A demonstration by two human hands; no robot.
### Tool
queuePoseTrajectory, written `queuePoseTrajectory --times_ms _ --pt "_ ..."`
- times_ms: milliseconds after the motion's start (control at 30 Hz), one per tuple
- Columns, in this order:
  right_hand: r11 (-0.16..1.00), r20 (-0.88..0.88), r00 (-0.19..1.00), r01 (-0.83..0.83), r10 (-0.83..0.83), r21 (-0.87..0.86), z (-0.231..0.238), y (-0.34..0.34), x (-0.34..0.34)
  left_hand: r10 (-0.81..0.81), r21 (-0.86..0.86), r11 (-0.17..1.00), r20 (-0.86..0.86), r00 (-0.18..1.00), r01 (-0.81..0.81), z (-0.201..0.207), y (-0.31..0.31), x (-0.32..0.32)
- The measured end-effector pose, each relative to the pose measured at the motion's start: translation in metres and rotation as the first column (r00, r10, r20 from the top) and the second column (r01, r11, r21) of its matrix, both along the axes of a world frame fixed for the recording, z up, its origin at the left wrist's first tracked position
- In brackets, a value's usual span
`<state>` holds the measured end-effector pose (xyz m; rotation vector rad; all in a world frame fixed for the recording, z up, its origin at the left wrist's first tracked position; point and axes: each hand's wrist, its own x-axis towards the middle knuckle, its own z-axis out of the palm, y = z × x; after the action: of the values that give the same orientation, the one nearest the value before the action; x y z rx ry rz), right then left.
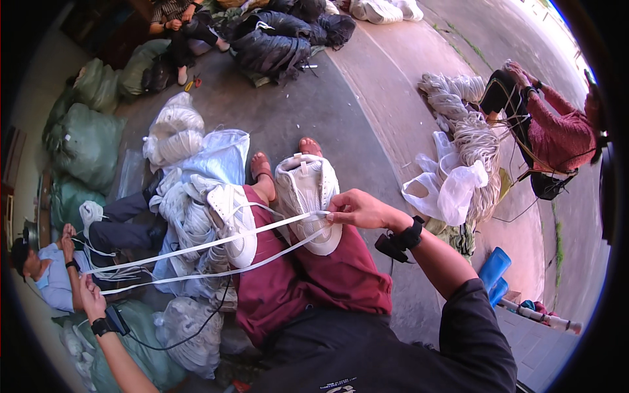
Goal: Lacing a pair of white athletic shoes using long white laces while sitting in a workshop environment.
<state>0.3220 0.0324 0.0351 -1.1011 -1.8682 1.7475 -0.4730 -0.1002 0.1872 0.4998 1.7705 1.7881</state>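
Observation:
A long white shoelace [209,242] stretches in two strands across my lap. My left hand [93,300], far out to the left, is closed around its ends. At the other end my right hand [359,211] pinches the lace, just at the edge of a white sneaker [308,190] that rests on my knee. A second white sneaker [234,226] lies to its left, against my other thigh. From its upper part a lace strand runs toward the right sneaker. How the lace passes through the eyelets is too small to tell.
Bundles of white laces [193,219] and a pale plastic sack [226,154] lie left of my legs. A person [56,262] sits close by my left hand. Another person [557,131] sits at right beside piled cords [475,147]. Green sacks [88,144] stand along the left wall.

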Motion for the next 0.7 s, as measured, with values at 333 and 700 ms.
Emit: queuePoseTrajectory --times_ms 333,700 --pt "0.957 0.354 0.933 -0.039 -0.068 0.286 0.037 0.0 -0.02 -0.062 0.013 0.998 -0.018 0.998 0.062 -0.002 0.003 0.009" --pt "0.895 0.477 0.834 0.045 -0.279 0.444 0.05 -0.005 -0.039 0.021 -0.095 0.994 -0.266 0.964 -0.047 -0.021 -0.026 -0.007"
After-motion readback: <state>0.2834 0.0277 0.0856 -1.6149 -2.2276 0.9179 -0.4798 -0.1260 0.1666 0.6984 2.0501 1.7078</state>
